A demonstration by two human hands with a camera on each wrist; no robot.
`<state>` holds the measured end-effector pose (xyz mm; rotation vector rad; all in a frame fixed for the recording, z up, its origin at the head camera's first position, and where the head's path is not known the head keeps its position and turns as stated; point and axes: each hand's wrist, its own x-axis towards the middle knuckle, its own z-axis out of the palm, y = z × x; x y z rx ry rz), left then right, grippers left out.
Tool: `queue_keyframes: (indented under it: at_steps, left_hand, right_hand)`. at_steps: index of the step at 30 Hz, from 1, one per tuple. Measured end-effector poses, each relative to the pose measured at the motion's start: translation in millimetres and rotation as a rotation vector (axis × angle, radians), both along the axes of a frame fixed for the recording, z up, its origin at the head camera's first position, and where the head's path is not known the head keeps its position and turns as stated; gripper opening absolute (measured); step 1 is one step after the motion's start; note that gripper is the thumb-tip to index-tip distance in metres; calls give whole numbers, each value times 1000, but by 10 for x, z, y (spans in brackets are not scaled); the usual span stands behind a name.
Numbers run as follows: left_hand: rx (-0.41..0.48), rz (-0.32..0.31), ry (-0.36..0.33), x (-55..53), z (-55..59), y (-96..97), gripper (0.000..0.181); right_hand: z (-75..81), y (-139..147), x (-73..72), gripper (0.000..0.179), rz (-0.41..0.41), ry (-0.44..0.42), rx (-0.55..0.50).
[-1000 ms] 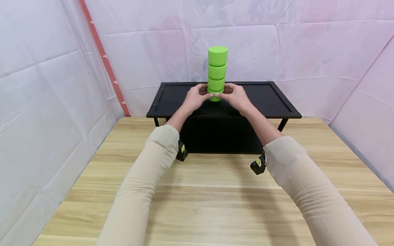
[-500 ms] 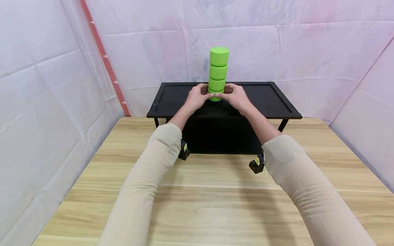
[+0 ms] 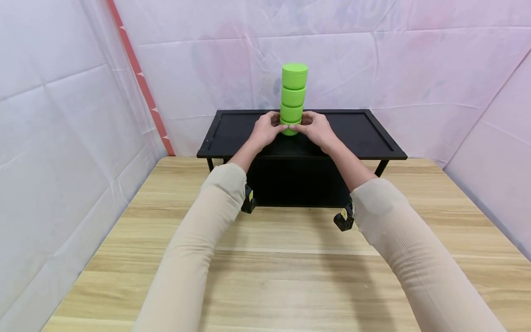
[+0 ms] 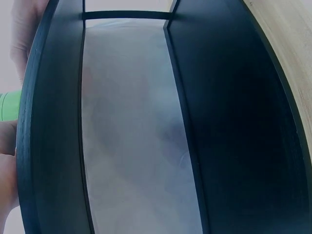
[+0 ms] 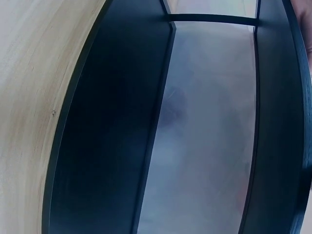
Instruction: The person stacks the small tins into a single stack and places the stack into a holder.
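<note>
Several round, lidded green containers point(image 3: 293, 97) stand in one tall stack over the top of a black shelf point(image 3: 352, 131). At the lowest container point(image 3: 290, 131), my left hand point(image 3: 266, 130) grips from the left and my right hand point(image 3: 317, 129) from the right. Both thumbs meet near its front, while the other fingers curl round behind and are partly hidden. The stack leans slightly to the right towards its top. A bit of green container point(image 4: 9, 106) shows at the left wrist view's edge, between parts of the hands. Whether the stack's base touches the shelf is unclear.
The two-tier shelf stands at the back of a wooden table point(image 3: 282, 286), with its lower board point(image 3: 298, 182) under the raised top. White sheeting point(image 3: 199, 69) hangs behind and on both sides. A red strip point(image 3: 143, 83) runs down the left back corner.
The top of the stack has shifted very slightly to the right since the earliest frame. Both forearms have drawn a little inward, and the hands keep their grip on the lowest container.
</note>
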<state>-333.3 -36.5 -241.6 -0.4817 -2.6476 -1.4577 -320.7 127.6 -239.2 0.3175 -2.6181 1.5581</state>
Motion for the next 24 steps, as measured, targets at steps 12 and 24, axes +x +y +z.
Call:
queue_keyframes:
  at_steps: [12, 24]
  left_hand:
    - [6, 9, -10, 12, -15, -4, 45]
    - [21, -10, -80, 14, 17, -44, 49]
  right_hand:
    - [-1, -14, -13, 52, 2, -25, 2]
    - [7, 29, 12, 60, 19, -68, -5]
